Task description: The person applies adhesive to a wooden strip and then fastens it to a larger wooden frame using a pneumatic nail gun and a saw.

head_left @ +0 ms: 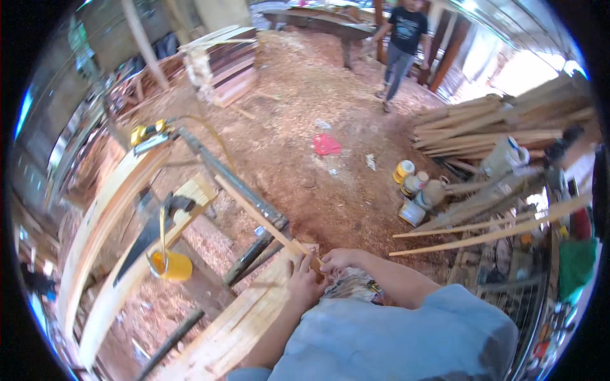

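A long thin wooden strip [252,211] runs slantwise away from my body toward the far left. My left hand [306,284] grips it close to its near end, with the fingers bent over the wood. Beside it, my right hand [340,259] is closed on the strip's near end, just in front of my shirt. Below my left forearm lies a wide pale wooden board [244,320]. A dark metal pipe [238,185] extends alongside the strip. What the palms touch is hidden.
Curved timber pieces [89,247] stand at left, with a black handsaw [145,235], a hanging yellow container [176,267] and a yellow power tool [147,132]. Cans [412,184] and stacked timber [483,127] sit at right. A person [401,47] stands beyond the shavings-covered floor [286,114].
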Tool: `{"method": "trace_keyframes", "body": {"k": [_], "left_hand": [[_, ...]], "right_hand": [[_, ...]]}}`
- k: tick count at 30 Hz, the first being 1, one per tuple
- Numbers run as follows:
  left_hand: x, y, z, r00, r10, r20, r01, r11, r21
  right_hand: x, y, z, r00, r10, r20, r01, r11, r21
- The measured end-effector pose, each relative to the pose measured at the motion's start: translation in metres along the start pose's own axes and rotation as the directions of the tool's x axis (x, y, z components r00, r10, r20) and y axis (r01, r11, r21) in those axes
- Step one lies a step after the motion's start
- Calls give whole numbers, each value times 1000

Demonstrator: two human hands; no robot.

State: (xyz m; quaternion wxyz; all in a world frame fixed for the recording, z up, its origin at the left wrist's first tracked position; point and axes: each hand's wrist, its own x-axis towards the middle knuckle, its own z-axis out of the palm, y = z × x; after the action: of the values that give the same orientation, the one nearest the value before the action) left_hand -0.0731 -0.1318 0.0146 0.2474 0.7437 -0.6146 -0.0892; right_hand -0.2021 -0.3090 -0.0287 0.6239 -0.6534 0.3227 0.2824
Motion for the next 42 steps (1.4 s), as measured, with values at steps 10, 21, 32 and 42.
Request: {"method": "trace_keyframes", "body": {"k": [10,21,32,42], "left_hand": [[-11,6,1,999,-45,24,45,999,0],[-5,73,-6,825,-556,107,552,831,66],[-6,72,33,763,-634,-128,625,773,-103],[-7,83,45,657,-697,-289,684,711,-162]], "right_hand": [[42,-13,-21,888,-348,302,428,864,-264],[8,-67,-37,907,-192,376,366,802,-472],[31,-92,-56,905,-313,289,291,950,116],[69,-122,-58,866,-122,486,278,924,-263]]}}
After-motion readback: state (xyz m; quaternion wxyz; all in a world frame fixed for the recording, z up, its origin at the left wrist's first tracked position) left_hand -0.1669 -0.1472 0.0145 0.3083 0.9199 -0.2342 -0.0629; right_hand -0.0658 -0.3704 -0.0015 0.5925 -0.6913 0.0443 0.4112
